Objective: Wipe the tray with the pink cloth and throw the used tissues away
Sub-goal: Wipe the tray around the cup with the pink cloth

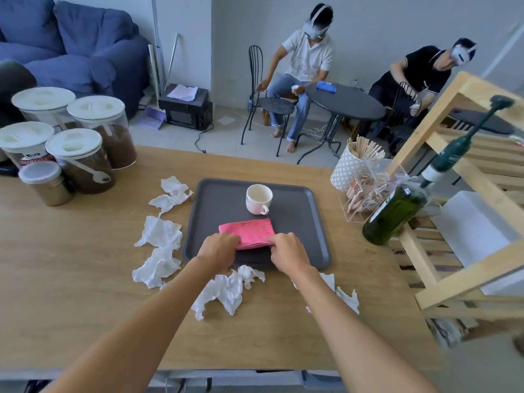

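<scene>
A dark grey tray (309, 239) lies in the middle of the wooden table. On its near half sits a folded pink cloth (251, 229). My left hand (218, 249) grips the cloth's near left corner and my right hand (287, 249) grips its near right corner. A white cup (258, 198) stands upright on the tray's far half. Several crumpled white tissues lie on the table around the tray: along its left side (161, 232), (171, 192), (156, 269), in front of it (226, 290) and at the near right (344, 296), partly under my right forearm.
Lidded jars of brown powder (82, 157) crowd the table's far left. A green bottle (397, 211), a holder of wooden sticks (355, 163) and a wooden shelf unit (467, 194) stand at the right. Two seated people are at a round table beyond.
</scene>
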Demonstrator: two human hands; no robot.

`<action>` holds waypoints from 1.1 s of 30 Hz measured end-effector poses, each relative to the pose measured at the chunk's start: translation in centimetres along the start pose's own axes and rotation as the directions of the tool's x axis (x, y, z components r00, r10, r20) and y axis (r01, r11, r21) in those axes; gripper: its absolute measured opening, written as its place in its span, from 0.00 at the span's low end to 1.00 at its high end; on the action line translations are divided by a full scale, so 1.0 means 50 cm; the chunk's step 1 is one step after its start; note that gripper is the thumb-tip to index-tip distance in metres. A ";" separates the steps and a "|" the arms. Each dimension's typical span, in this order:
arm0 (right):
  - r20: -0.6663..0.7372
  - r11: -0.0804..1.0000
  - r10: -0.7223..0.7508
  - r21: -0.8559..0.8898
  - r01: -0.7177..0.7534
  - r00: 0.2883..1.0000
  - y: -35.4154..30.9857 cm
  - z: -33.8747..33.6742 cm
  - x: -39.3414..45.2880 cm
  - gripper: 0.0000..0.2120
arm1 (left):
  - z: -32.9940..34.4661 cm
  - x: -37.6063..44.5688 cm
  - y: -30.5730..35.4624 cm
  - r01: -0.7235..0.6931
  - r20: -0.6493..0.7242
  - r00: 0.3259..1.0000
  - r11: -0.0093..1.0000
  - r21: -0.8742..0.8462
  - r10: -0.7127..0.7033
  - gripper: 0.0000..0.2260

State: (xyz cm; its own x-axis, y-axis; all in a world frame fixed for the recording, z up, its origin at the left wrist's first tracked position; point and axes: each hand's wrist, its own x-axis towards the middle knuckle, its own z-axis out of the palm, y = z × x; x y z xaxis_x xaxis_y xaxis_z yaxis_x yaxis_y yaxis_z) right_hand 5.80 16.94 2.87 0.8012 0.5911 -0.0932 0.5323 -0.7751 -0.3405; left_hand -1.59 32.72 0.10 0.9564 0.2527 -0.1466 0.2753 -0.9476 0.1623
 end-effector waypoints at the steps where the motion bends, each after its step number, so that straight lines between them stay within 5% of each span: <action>1: -0.001 1.000 0.005 0.013 -0.005 1.000 0.008 -0.007 0.000 0.14 | -0.005 0.003 0.004 -0.031 0.015 0.999 1.000 -0.004 0.031 0.12; 10: -0.046 0.996 0.031 0.081 -0.027 0.998 0.122 -0.108 -0.013 0.19 | -0.090 0.049 0.122 -0.089 0.028 0.995 0.988 -0.128 0.093 0.09; 19: -0.124 0.999 -0.004 0.049 0.011 0.992 0.278 -0.232 -0.019 0.12 | -0.137 0.109 0.312 -0.103 -0.097 0.991 0.984 -0.142 0.089 0.12; 29: -0.313 0.998 0.050 -0.009 -0.055 0.949 0.464 -0.273 -0.079 0.15 | -0.066 0.097 0.549 -0.069 -0.281 0.959 0.937 -0.343 -0.032 0.13; 33: -0.327 0.993 0.114 0.006 -0.119 0.938 0.529 -0.195 -0.163 0.16 | 0.035 0.039 0.606 -0.049 -0.230 0.972 0.923 -0.382 -0.043 0.16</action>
State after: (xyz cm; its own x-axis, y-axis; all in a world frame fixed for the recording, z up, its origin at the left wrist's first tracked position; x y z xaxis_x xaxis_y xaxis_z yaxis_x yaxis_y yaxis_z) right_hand 16.03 -10.57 3.74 0.9018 0.3932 0.1793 0.4317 -0.8386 -0.3323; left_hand 8.43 4.14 3.04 0.9404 0.3318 0.0749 0.2443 -0.8121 0.5299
